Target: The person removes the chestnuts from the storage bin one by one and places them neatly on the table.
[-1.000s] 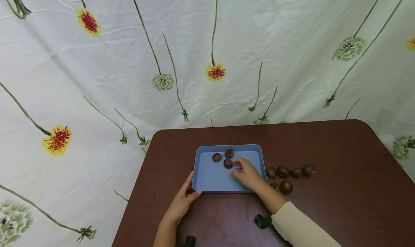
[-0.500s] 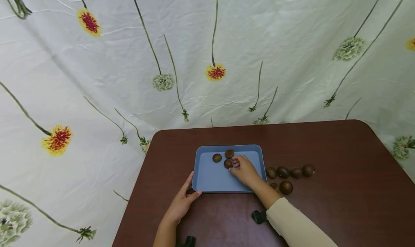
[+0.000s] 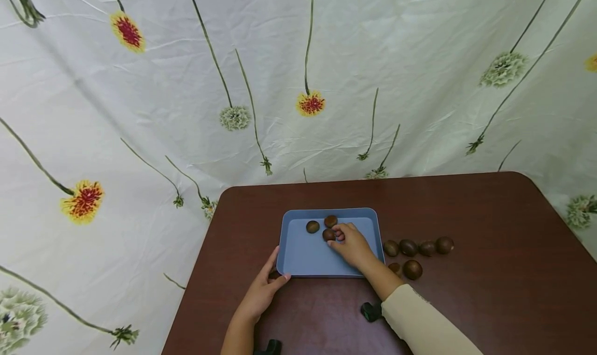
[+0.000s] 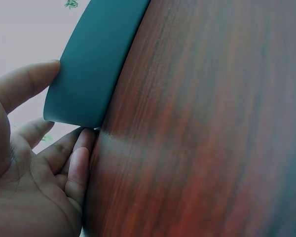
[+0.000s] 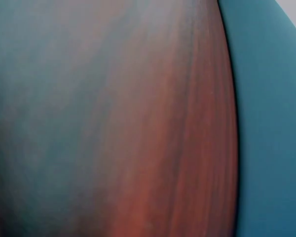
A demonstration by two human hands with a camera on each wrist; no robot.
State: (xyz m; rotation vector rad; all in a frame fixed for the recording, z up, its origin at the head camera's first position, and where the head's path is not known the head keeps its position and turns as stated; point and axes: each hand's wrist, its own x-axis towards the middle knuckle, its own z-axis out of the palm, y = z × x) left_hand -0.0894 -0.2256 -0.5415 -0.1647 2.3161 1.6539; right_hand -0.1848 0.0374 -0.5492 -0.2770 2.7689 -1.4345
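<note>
A shallow blue tray (image 3: 303, 259) lies on the table with three brown chestnuts in it. My left hand (image 3: 261, 288) holds its near left corner; in the left wrist view the thumb tip touches the tray's side wall (image 4: 91, 64) and the other fingers are bent at the corner. Inside the tray, my right hand (image 3: 355, 249) has thumb and fingertips around the right side of the lowest chestnut (image 3: 328, 235). Another chestnut (image 3: 330, 221) sits just beyond it, a third chestnut (image 3: 312, 227) to the left. The right wrist view shows the tray's wall (image 5: 271, 128) but no hand.
Right of the tray, several chestnuts (image 3: 409, 247) stand in a row on the dark red-brown table (image 3: 494, 293). Two more are nearer, a large chestnut (image 3: 412, 269) and a smaller chestnut (image 3: 394, 268) beside my right forearm. A white flowered cloth (image 3: 280, 147) hangs behind the table.
My right hand has moved slightly left, and its thumb and fingertips have closed in on the lowest chestnut. My left hand and the tray have stayed in place.
</note>
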